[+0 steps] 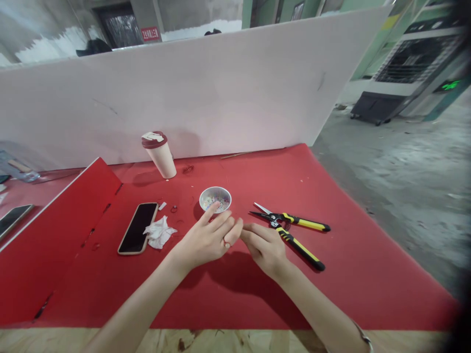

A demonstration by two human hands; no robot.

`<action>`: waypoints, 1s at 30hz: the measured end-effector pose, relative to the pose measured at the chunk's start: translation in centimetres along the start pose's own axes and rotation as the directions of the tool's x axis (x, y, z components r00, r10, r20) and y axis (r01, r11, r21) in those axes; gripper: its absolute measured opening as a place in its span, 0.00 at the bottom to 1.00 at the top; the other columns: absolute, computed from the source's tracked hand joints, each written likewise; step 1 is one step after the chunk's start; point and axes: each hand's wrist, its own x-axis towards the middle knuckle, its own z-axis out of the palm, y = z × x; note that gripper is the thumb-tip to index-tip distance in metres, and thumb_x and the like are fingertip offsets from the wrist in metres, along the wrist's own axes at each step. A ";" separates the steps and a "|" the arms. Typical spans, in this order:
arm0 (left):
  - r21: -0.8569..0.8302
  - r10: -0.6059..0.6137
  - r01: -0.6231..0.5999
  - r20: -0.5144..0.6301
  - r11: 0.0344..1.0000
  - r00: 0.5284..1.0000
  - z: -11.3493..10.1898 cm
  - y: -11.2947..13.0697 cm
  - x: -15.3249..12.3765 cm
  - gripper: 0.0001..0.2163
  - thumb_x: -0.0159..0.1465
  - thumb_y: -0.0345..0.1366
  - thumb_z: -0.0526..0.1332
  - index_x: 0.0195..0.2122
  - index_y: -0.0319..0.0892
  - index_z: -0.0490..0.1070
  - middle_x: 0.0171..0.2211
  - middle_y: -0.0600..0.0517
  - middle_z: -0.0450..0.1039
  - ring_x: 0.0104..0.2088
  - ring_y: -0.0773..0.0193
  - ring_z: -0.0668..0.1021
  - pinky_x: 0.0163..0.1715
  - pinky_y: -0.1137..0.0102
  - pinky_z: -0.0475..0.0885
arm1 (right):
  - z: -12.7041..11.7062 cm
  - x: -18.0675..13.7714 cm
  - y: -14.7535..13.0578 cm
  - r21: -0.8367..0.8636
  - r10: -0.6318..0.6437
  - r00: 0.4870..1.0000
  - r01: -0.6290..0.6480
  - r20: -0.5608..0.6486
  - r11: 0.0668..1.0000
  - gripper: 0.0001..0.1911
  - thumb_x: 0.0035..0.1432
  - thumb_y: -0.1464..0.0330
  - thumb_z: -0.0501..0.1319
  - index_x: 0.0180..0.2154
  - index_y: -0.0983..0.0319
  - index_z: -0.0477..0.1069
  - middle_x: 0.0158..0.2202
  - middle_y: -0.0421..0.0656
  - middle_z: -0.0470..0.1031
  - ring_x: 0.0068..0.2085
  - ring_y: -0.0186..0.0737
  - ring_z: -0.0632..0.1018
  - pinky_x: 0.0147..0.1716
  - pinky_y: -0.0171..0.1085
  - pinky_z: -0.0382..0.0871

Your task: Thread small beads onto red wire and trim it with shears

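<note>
My left hand [209, 240], with a ring on one finger, is held palm down over the red table. Its little finger lifts outward while the nearer fingers curl in to a pinch. Fingertips meet those of my right hand [267, 247], which is pinched as well. Whatever lies between them is too small or hidden to make out. Just beyond the left fingers stands a small white bowl [202, 202] with tiny pastel beads in it. To the right of my right hand lie pruning shears [303, 223] with yellow and black handles, their blades apart.
A phone [138, 228] and a crumpled tissue [160, 232] lie to the left. Behind them a lidded cup [162, 157] stands near a tangle of red thread [188, 169]. A red divider [62, 235] borders the left side; a white panel [206, 93] closes the back.
</note>
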 end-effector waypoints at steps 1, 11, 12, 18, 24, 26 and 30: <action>-0.007 0.000 0.000 0.007 1.000 1.000 -0.2 -0.2 0.0 0.12 0.64 0.25 0.46 0.42 0.37 0.66 0.36 0.50 0.74 0.42 0.63 0.73 0.56 0.58 0.57 | 0.0 0.0 -0.1 -0.024 -0.047 0.999 0.047 0.000 0.999 0.16 0.59 0.75 0.52 0.42 0.56 0.74 0.34 0.46 0.77 0.30 0.37 0.76 0.28 0.34 0.67; -0.194 -0.126 0.168 0.209 0.967 0.970 -2.5 0.2 0.3 0.11 0.61 0.23 0.45 0.26 0.43 0.61 0.19 0.57 0.55 0.18 0.69 0.60 0.17 0.70 0.51 | 0.1 0.4 0.4 -0.115 0.089 0.993 -0.097 -0.073 0.989 0.08 0.60 0.69 0.54 0.33 0.56 0.71 0.27 0.41 0.77 0.27 0.36 0.76 0.27 0.33 0.67; -0.187 -0.133 0.173 0.211 0.967 0.968 -2.6 0.3 0.1 0.11 0.61 0.23 0.45 0.26 0.43 0.61 0.19 0.57 0.55 0.18 0.69 0.60 0.17 0.70 0.50 | 0.0 0.5 0.4 -0.129 0.096 0.994 -0.103 -0.061 0.986 0.07 0.60 0.69 0.54 0.33 0.56 0.71 0.25 0.40 0.77 0.25 0.35 0.75 0.26 0.33 0.66; -0.203 -0.195 0.243 0.227 0.949 0.954 -2.6 0.2 -2.1 0.14 0.63 0.26 0.45 0.22 0.42 0.59 0.17 0.58 0.53 0.16 0.70 0.57 0.18 0.70 0.50 | 0.1 0.6 -0.4 -0.212 -0.050 0.981 0.090 0.189 0.973 0.11 0.61 0.70 0.52 0.27 0.59 0.67 0.18 0.38 0.70 0.19 0.31 0.67 0.20 0.32 0.54; -0.187 -0.312 0.386 0.330 0.903 0.891 -1.6 0.2 -4.7 0.13 0.64 0.28 0.47 0.24 0.42 0.62 0.16 0.59 0.52 0.15 0.72 0.57 0.17 0.72 0.48 | 1.0 0.5 -1.2 -0.148 -0.010 0.971 0.047 0.239 0.988 0.13 0.60 0.71 0.52 0.23 0.60 0.63 0.15 0.35 0.62 0.17 0.30 0.60 0.19 0.33 0.49; -0.181 -0.298 0.371 0.334 0.911 0.894 -1.4 0.2 -5.1 0.13 0.65 0.28 0.48 0.24 0.41 0.63 0.16 0.58 0.53 0.15 0.72 0.57 0.17 0.72 0.48 | 1.0 0.6 -1.3 -0.065 0.051 0.968 -0.036 0.244 0.997 0.12 0.59 0.72 0.52 0.23 0.59 0.63 0.16 0.35 0.61 0.18 0.30 0.59 0.20 0.31 0.50; -0.207 -0.306 0.392 0.353 0.896 0.884 -1.4 0.9 -5.0 0.14 0.65 0.28 0.46 0.23 0.41 0.62 0.17 0.58 0.56 0.14 0.72 0.58 0.16 0.71 0.49 | 0.7 0.8 -1.1 0.023 0.151 0.947 -0.165 0.284 0.986 0.11 0.60 0.69 0.53 0.25 0.60 0.64 0.16 0.35 0.62 0.18 0.29 0.61 0.21 0.29 0.53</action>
